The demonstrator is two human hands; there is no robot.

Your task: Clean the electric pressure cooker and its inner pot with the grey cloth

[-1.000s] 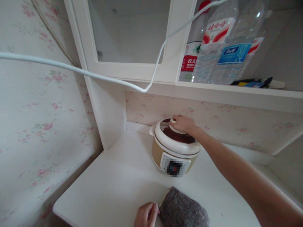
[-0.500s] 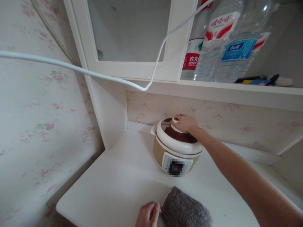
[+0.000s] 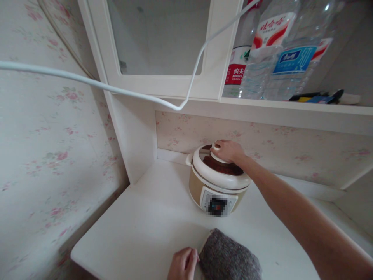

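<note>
A round electric cooker (image 3: 194, 189) with a beige body, white rim and brown-topped lid (image 3: 221, 168) stands upright on the white tabletop. My right hand (image 3: 230, 151) reaches over from the right, its fingers closed around the white handle (image 3: 215, 146) on the lid. The lid sits on the body. At the bottom of the view my left hand (image 3: 183, 263) is closed, its thumb and fingertips at the left edge of a dark grey woolly cloth (image 3: 230, 256). The cloth lies bunched in front of the cooker, its lower part cut off by the view.
A white cable (image 3: 140, 97) hangs across the view above the cooker. Overhead is a white cabinet (image 3: 163, 86) with a glass door. Several plastic bottles (image 3: 294, 62) stand on its open shelf beside small items (image 3: 317, 98). The tabletop (image 3: 140, 217) has a rounded left corner.
The view has shifted very slightly. Both hands, the cooker and the cloth keep their places; nothing is visibly taken hold of or let go.
</note>
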